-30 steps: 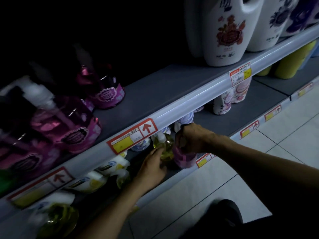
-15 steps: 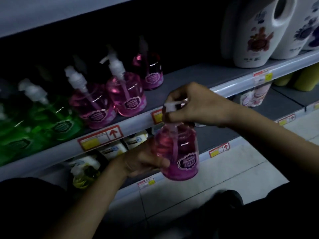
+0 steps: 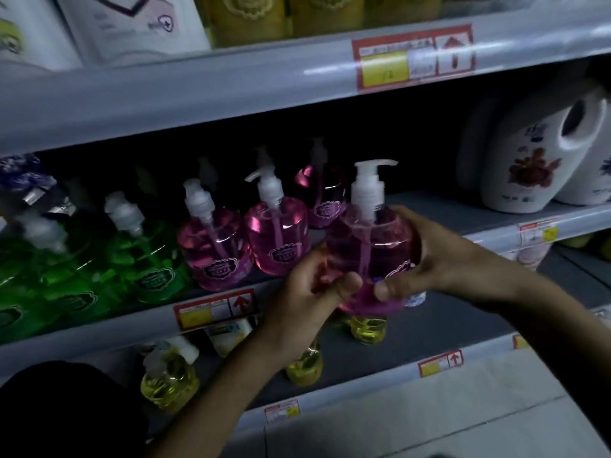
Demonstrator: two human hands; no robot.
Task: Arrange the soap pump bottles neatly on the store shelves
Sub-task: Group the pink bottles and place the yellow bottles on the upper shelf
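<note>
Gripping one pink pump bottle [image 3: 370,246] round its body, the left hand [image 3: 310,292] and right hand [image 3: 439,259] had raised it to the middle shelf [image 3: 463,219], the right hand now off the pump. Placement looked close. Below stood three yellow bottles [image 3: 169,380]. Beyond were two pink bottles [image 3: 277,241] in front and one behind, and green bottles [image 3: 155,262] too blurred to count.

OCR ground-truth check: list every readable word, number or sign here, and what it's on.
No word or number reads clearly.
Red up arrow: upper price tag; its yellow field is blurred.
Red up arrow: middle price tag; print blurred.
Red up arrow: lower price tag; print too small.
Dark oval labels on the shelved pink bottles and the held pink bottle: blurred.
Characters on the white jug: blurred.
</note>
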